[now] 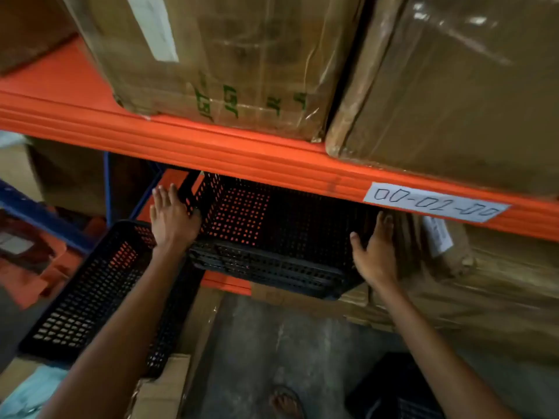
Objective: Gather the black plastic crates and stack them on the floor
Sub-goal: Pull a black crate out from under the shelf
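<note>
A black perforated plastic crate (272,237) sits on the lower orange shelf, under the orange beam. My left hand (172,219) lies flat against its left wall, thumb hooked over the rim. At the crate's right end my right hand (376,252) presses on the outside with straight fingers. A second black crate (87,294) rests tilted at the lower left, partly under my left forearm. Another black crate (396,391) lies on the floor at the bottom right, half hidden by my right arm.
An orange shelf beam (242,152) with a label (435,202) crosses just above the crate. Wrapped cardboard boxes (453,86) sit on it. More wrapped boxes (484,282) stand right of the crate. Grey concrete floor (272,343) and my sandalled foot (286,402) lie below.
</note>
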Demonstrator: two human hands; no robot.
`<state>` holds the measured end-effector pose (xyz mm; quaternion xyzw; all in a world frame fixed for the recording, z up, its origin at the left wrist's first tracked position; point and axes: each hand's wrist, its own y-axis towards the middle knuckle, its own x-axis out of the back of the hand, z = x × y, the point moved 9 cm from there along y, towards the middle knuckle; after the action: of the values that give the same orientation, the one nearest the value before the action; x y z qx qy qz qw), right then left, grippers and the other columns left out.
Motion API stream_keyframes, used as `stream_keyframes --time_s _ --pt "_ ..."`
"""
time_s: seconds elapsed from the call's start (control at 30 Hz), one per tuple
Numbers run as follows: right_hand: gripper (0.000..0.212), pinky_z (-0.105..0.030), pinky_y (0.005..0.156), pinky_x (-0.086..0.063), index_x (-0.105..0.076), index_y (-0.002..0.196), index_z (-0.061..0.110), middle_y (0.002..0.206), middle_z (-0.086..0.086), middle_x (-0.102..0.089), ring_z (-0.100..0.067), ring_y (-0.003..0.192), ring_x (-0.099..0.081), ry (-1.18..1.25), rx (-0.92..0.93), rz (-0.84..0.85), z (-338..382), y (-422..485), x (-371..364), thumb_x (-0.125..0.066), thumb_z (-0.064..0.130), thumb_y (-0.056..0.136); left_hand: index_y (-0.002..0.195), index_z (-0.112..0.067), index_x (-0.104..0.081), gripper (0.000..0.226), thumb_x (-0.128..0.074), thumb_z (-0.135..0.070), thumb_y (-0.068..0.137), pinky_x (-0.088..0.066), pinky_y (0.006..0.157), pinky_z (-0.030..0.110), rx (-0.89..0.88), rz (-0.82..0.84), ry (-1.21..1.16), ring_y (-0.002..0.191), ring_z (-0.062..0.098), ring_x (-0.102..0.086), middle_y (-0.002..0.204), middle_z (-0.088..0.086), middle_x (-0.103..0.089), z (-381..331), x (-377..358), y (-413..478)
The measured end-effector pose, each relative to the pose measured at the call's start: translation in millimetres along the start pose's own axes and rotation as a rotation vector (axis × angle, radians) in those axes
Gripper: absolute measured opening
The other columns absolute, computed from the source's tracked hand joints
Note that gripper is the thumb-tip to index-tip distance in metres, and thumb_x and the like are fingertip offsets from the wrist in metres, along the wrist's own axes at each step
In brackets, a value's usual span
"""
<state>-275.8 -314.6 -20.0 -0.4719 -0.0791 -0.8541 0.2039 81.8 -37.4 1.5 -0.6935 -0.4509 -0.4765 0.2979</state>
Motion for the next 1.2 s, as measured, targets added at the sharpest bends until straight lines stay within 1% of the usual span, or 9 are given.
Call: stream_keyframes --time_s 0.17,0.27,0.37,0.53,0.77,0.9,1.03,1.1,1.2 --pt "0.084 -0.039 0.114 -0.03 0.001 0.156 0.009 0.164 -0.014 -0.012 -0.035 0.146 -0.028 0.053 -0.177 0.042 -27 39 -18 -0.047 0.045 0.097 0.15 -0.006 -0.027 0.081 -0.064 -0.037 0.084 -0.035 0.109 0.053 0.04 0.057 0.096 0.144 0.037 -0.029 0.152 0.022 -0.035 21 -26 48" --pt "0.073 -0.04 0.111 -0.038 -0.021 0.154 0.008 0.157 -0.016 -0.032 -0.036 0.141 -0.037 0.139 -0.284 0.086 -44 48 -31 -0.045 0.046 0.098 0.139 -0.014 -0.047 0.059 -0.064 -0.029 0.084 -0.049 0.092 0.054 0.094 0.077 0.065 0.116 0.048 -0.057 0.127 0.029 -0.058 41 -39 55" --pt "0.057 -0.045 0.109 -0.041 -0.038 0.149 0.013 0.15 -0.014 -0.044 -0.034 0.137 -0.043 0.179 -0.284 0.096 -55 50 -35 -0.045 0.039 0.099 0.127 -0.008 -0.062 0.045 -0.067 -0.024 0.086 -0.049 0.091 0.053 0.121 0.03 -0.06 0.109 0.049 -0.06 0.114 0.033 -0.065 50 -39 54" --pt "0.04 -0.045 0.099 -0.047 -0.056 0.133 0.014 0.13 -0.017 -0.06 -0.038 0.122 -0.054 0.304 -0.209 0.024 -64 8 -21 -0.05 0.034 0.098 0.122 -0.007 -0.066 0.041 -0.069 -0.026 0.085 -0.049 0.09 0.049 0.115 -0.047 -0.131 0.108 0.047 -0.061 0.111 0.031 -0.067 64 -14 3" --pt "0.03 -0.039 0.086 -0.05 -0.061 0.122 0.017 0.105 -0.005 -0.066 -0.032 0.108 -0.062 0.457 -0.182 0.078 -81 -148 20 -0.051 0.033 0.098 0.108 -0.004 -0.071 0.03 -0.068 -0.021 0.083 -0.05 0.078 0.049 0.109 -0.151 -0.101 0.095 0.048 -0.065 0.096 0.031 -0.07 120 88 -181" --pt "0.045 -0.047 0.097 -0.05 -0.053 0.135 0.015 0.127 -0.01 -0.062 -0.033 0.118 -0.058 0.456 -0.232 0.129 -104 -265 59 -0.05 0.04 0.097 0.1 -0.003 -0.07 0.025 -0.067 -0.022 0.084 -0.048 0.073 0.046 0.128 -0.159 -0.072 0.091 0.048 -0.065 0.091 0.03 -0.07 145 143 -304" --pt "0.042 -0.036 0.095 -0.046 -0.053 0.135 0.016 0.131 -0.006 -0.061 -0.025 0.116 -0.057 0.461 -0.243 0.092 -122 -376 128 -0.05 0.037 0.098 0.099 -0.005 -0.071 0.022 -0.068 -0.021 0.083 -0.047 0.071 0.043 0.123 -0.156 -0.081 0.089 0.048 -0.064 0.09 0.029 -0.071 149 192 -416" --pt "0.047 -0.042 0.106 -0.043 -0.048 0.141 0.016 0.139 -0.007 -0.055 -0.029 0.127 -0.051 0.446 -0.273 0.105 -136 -420 162 -0.049 0.037 0.099 0.1 -0.004 -0.071 0.023 -0.068 -0.021 0.084 -0.049 0.073 0.044 0.125 -0.146 -0.084 0.089 0.048 -0.064 0.091 0.03 -0.071 141 213 -460" --pt "0.042 -0.045 0.101 -0.047 -0.052 0.137 0.018 0.132 -0.007 -0.059 -0.031 0.122 -0.054 0.446 -0.347 0.161 -159 -471 202 -0.049 0.035 0.099 0.107 -0.005 -0.072 0.029 -0.067 -0.023 0.084 -0.051 0.078 0.046 0.12 -0.091 -0.079 0.093 0.047 -0.065 0.095 0.029 -0.071 128 232 -514"
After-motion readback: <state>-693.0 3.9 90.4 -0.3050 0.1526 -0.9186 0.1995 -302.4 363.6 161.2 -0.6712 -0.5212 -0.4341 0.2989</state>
